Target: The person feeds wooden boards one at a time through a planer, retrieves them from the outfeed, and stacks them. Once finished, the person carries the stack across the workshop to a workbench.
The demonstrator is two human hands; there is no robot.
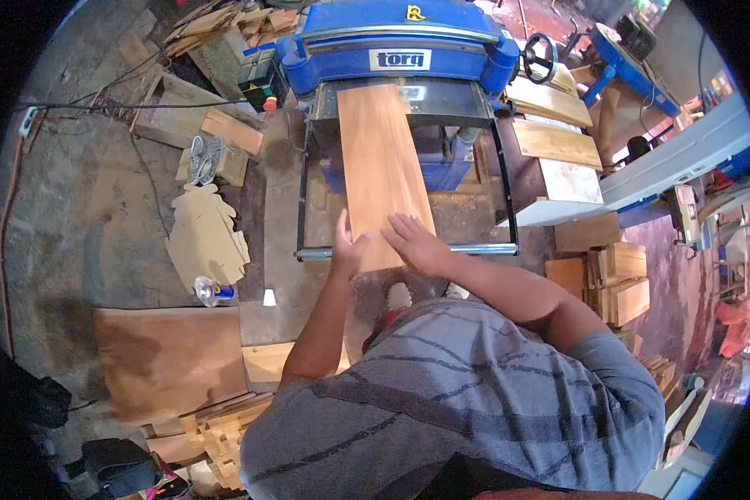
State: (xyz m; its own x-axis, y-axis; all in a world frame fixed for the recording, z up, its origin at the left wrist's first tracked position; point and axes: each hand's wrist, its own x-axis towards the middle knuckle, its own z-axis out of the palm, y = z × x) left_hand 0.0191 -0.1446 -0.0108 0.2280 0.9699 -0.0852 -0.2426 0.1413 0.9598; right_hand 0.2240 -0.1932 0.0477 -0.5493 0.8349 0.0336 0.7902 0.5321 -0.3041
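A long wooden board (379,158) lies on the infeed side of a blue thickness planer (400,50), its far end at the machine's dark bed (442,104). My left hand (347,246) is at the board's left edge near its close end, thumb over the top face and fingers along the side, partly hidden. Flat on the top face near the right edge, my right hand (417,244) rests with its fingers stretched out. The close end of the board reaches past a metal roller bar (483,248) towards my body.
Planks (558,142) are stacked to the planer's right, with more wood blocks (625,283) lower down. On the left floor are cardboard (204,237), a can (217,292) and a brown sheet (171,358). A dark cable (167,106) runs across the upper left.
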